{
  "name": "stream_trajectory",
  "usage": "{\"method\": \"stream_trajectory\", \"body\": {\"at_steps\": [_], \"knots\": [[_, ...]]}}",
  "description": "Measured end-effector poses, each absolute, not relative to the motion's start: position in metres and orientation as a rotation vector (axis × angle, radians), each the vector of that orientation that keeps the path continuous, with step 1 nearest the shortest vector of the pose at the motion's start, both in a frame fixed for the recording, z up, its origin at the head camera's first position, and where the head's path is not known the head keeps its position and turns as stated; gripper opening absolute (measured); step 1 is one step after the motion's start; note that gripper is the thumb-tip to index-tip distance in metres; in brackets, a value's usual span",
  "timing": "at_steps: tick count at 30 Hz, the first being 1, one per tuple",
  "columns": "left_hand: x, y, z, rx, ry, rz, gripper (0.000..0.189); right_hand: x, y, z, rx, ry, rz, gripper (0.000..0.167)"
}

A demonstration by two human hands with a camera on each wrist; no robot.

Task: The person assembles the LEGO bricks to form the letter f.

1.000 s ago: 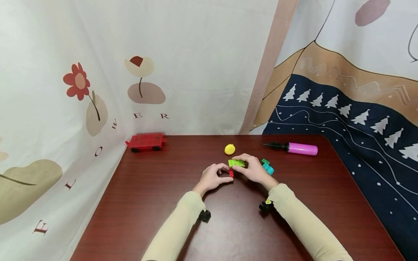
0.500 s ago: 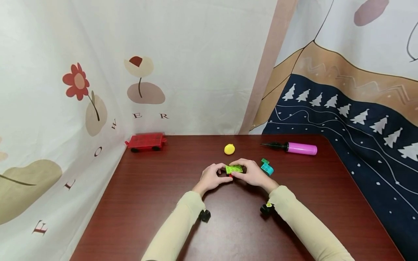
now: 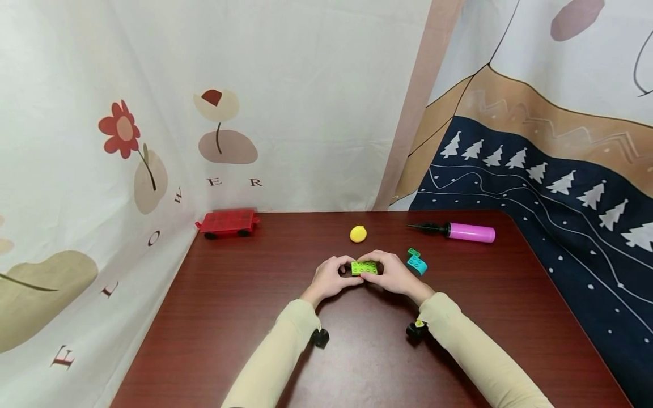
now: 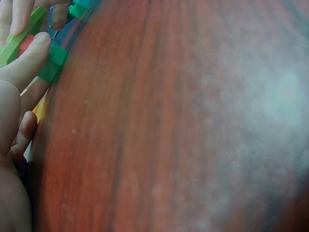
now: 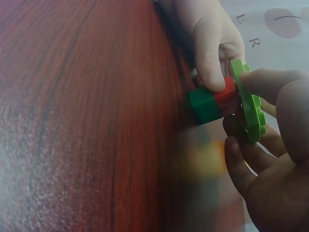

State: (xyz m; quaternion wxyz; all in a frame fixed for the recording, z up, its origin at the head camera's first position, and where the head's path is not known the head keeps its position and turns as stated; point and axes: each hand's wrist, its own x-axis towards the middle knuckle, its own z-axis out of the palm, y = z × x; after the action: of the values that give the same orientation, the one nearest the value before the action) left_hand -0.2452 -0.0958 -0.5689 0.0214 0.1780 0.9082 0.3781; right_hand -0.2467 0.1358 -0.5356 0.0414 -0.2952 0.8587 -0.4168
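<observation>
Near the middle of the table, my left hand (image 3: 329,277) pinches a red toy brick (image 5: 225,95) between thumb and fingers. A dark green brick (image 5: 203,106) is joined beneath the red one, close over the table. My right hand (image 3: 395,274) grips a flat lime-green studded plate (image 3: 364,268) by its long edges. This plate lies over the red brick's top, and in the right wrist view it appears tilted, right at the red brick. From the head view, the plate hides both bricks below. The left wrist view shows the left thumb (image 4: 34,55) across the red brick.
Just right of my right hand lie a turquoise brick (image 3: 417,264) and a small green brick (image 3: 413,252). Farther back are a yellow toy lemon (image 3: 358,233), a purple hand pump (image 3: 471,232) with a black nozzle, and a red wheeled toy wagon (image 3: 227,221) at the back left.
The right hand has brought the lime plate left and toward the person, over the red brick, which is now covered in the head view. The left hand has stayed in place.
</observation>
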Motion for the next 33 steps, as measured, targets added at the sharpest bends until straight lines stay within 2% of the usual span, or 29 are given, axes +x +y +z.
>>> {"method": "stream_trajectory", "body": {"at_steps": [15, 33], "knots": [[-0.245, -0.095, -0.568, 0.536, 2.816, 1.160, 0.038, -0.246, 0.132, -0.538, -0.909, 2.668, -1.305, 0.028], [-0.246, -0.096, -0.570, 0.556, 2.821, 1.170, 0.036, -0.244, 0.123, -0.541, -0.789, 2.727, -1.375, 0.024]]}}
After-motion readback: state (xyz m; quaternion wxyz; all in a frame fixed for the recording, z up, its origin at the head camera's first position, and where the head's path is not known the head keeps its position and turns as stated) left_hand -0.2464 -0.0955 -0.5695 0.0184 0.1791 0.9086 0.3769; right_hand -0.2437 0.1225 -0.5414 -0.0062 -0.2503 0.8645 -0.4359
